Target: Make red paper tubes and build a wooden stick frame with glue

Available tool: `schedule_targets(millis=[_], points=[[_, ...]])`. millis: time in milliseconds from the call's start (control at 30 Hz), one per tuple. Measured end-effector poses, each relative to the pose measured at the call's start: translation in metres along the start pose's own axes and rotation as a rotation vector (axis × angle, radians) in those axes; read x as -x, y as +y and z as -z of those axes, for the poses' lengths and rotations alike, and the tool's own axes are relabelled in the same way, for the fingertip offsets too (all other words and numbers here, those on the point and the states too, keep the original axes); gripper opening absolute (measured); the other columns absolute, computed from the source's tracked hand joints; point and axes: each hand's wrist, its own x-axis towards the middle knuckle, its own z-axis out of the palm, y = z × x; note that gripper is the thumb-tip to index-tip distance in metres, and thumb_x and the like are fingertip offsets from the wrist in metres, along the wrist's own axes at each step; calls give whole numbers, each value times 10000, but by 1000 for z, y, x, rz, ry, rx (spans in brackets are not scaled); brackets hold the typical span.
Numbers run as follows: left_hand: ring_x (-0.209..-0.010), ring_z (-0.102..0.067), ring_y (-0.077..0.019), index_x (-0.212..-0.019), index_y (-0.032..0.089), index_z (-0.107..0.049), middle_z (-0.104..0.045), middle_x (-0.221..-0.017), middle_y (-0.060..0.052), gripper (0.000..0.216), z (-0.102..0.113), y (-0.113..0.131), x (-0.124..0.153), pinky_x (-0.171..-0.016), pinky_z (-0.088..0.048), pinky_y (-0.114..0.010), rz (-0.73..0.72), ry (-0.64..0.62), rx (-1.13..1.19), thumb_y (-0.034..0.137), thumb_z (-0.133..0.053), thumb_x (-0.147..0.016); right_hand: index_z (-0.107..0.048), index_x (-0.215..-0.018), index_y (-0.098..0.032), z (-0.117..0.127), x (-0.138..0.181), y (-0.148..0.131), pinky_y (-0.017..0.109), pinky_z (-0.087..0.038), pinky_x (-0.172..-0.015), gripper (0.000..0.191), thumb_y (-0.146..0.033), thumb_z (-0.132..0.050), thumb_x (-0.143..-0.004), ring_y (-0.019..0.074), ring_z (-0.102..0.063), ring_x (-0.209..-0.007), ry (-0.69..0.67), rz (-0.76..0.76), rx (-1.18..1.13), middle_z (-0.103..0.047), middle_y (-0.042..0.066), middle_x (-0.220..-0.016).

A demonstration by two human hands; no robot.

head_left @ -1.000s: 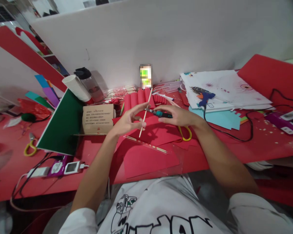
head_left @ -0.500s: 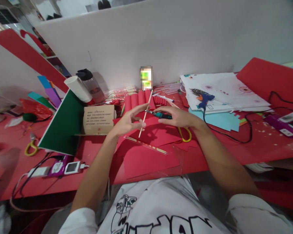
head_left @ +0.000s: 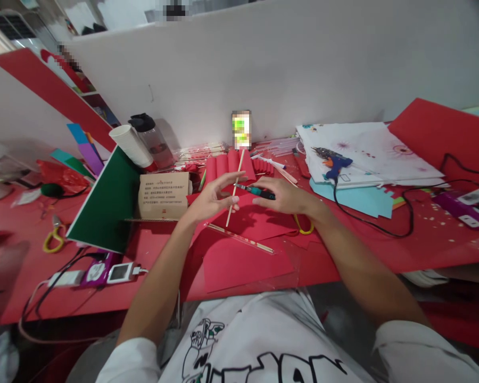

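Observation:
My left hand (head_left: pixel 217 197) is closed on a thin wooden chopstick (head_left: pixel 231 211), which slants up and away, its upper end over the red paper rolls. In my right hand (head_left: pixel 285 194) is a utility knife (head_left: pixel 265 193) with a teal and black handle. Its metal tip (head_left: pixel 240 186) points left and meets or nearly meets the middle of the chopstick; actual contact I cannot make out. Below the hands, a clear-wrapped pair of chopsticks (head_left: pixel 241 238) lies across red paper sheets (head_left: pixel 243 268). Yellow-handled scissors (head_left: pixel 304 226) lie partly hidden by my right wrist.
Red paper rolls (head_left: pixel 222 166) and a lit phone (head_left: pixel 241 130) stand at the back. A cardboard box (head_left: pixel 163 196), green board (head_left: pixel 106 205) and bottle (head_left: pixel 157 143) are left. At right, a glue gun (head_left: pixel 335 162) rests on white printed sheets (head_left: pixel 367 143), its cord trailing across the table.
The knife and my right hand have shifted slightly left and down, the knife tilting a little more. The chopstick stays in my left hand, and its upper end has swung slightly left.

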Motion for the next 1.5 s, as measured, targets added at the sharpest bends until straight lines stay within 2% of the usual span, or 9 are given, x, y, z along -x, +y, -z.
schedule_targets(millis=[267, 433, 667, 867, 1033, 1133, 1267, 1400, 1500], points=[[-615, -616, -61, -1484, 289, -526, -458, -1583, -177, 577, 2, 2, 2, -619, -568, -253, -36, -7, -123, 406, -672, -938, -607, -1272, -188, -10, -4, -9, 408, -478, -893, 485, -573, -459, -1017, 300, -667, -1006, -45, -65, 49, -714, 140, -1181], [-543, -582, -55, -1469, 271, -546, -570, -1485, -159, 543, 6, 5, 4, -562, -533, -237, -44, 32, -182, 399, -640, -950, -597, -1223, -165, -21, -9, -10, 389, -469, -873, 479, -568, -432, -1023, 305, -660, -1019, 1, -54, 52, -703, 159, -1178], [-521, -573, -52, -1466, 228, -550, -627, -1403, -176, 539, 13, -1, 4, -562, -535, -249, -6, -14, -212, 315, -622, -939, -617, -1110, -158, -28, -11, -8, 344, -433, -784, 498, -595, -391, -1031, 288, -659, -922, -35, -90, 86, -712, 143, -1057], [-516, -575, -71, -1465, 220, -544, -726, -1167, -122, 536, 13, -3, 3, -556, -524, -257, 24, 14, -225, 267, -605, -935, -620, -1117, -172, -39, -15, -2, 321, -408, -747, 481, -577, -374, -1038, 288, -671, -938, 32, -85, 98, -722, 132, -1049], [-513, -586, -87, -1467, 212, -540, -738, -994, -82, 536, 14, -1, 4, -547, -517, -251, 26, 13, -226, 269, -608, -938, -621, -1090, -188, -40, -16, -3, 314, -380, -712, 444, -563, -391, -1026, 279, -677, -879, 46, -111, 149, -735, 111, -979], [-512, -591, -84, -1470, 222, -538, -738, -1010, -84, 534, 13, -1, 4, -539, -516, -242, 17, 11, -224, 273, -606, -943, -623, -1089, -187, -39, -16, -1, 311, -375, -708, 437, -553, -393, -1024, 272, -679, -865, 46, -104, 176, -740, 106, -973], [-531, -599, -68, -1473, 237, -539, -722, -1160, -112, 531, 12, -1, 3, -539, -520, -229, -4, 14, -242, 267, -605, -947, -621, -1085, -188, -42, -16, 2, 306, -365, -694, 436, -552, -391, -1022, 268, -677, -848, 55, -116, 205, -739, 104, -966], [-517, -575, -73, -1478, 205, -538, -749, -988, -77, 537, 12, 3, 4, -547, -513, -225, -9, 44, -245, 274, -608, -950, -608, -1055, -185, -43, -19, 2, 309, -363, -686, 447, -566, -378, -1015, 268, -670, -826, 101, -110, 194, -726, 106, -936], [-532, -572, -71, -1476, 195, -541, -748, -1069, -102, 544, 13, 8, 5, -559, -512, -228, -24, 83, -223, 295, -620, -948, -607, -1049, -188, -37, -21, 1, 312, -381, -706, 441, -569, -389, -1011, 270, -668, -839, 80, -112, 189, -721, 100, -922]])
